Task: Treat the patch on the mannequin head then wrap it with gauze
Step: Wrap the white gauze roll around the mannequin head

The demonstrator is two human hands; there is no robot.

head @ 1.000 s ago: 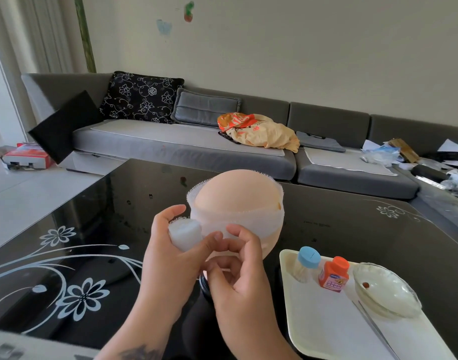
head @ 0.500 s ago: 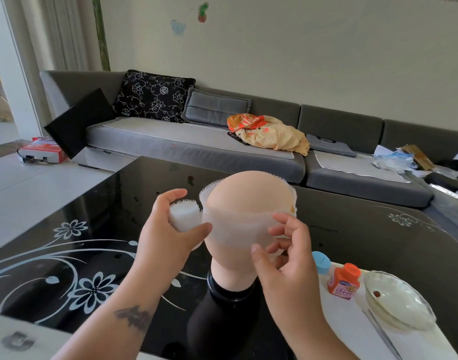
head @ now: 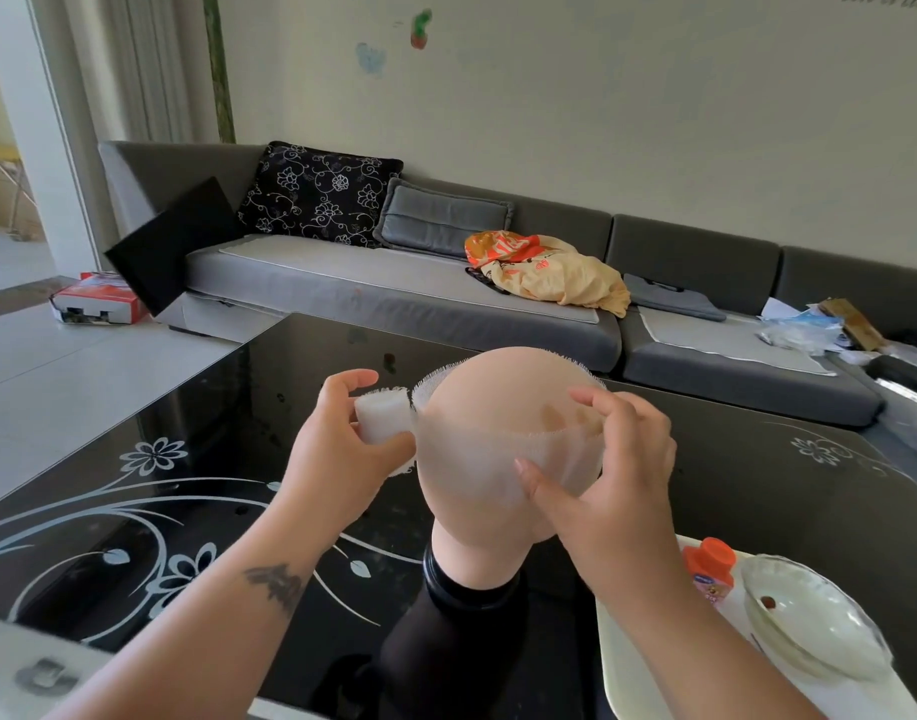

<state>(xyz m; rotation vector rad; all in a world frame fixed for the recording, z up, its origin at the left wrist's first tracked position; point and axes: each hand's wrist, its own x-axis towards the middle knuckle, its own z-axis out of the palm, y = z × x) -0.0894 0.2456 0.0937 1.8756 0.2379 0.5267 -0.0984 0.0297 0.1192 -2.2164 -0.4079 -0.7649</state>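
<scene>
Nearest the camera, on the right, a cream tray (head: 653, 678) carries a glass dish (head: 815, 628) and an orange bottle (head: 710, 566). Just beyond it the mannequin head (head: 490, 402) stands upright on a black stand (head: 446, 641) on the black glass table (head: 134, 459), a band of gauze (head: 477, 462) lying around it. The right hand (head: 601, 470) rests against the head's right side, thumb pressing the band flat, the other fingers curved above a brownish patch (head: 552, 414) that shows just over the band's frayed edge. The left hand (head: 336, 449) grips the gauze roll (head: 383, 420) at the head's left side, touching the band. The roll's axis stands roughly upright, so the next turn probably runs round the far side, led by the left hand. Behind stands a grey sofa (head: 394, 298).
</scene>
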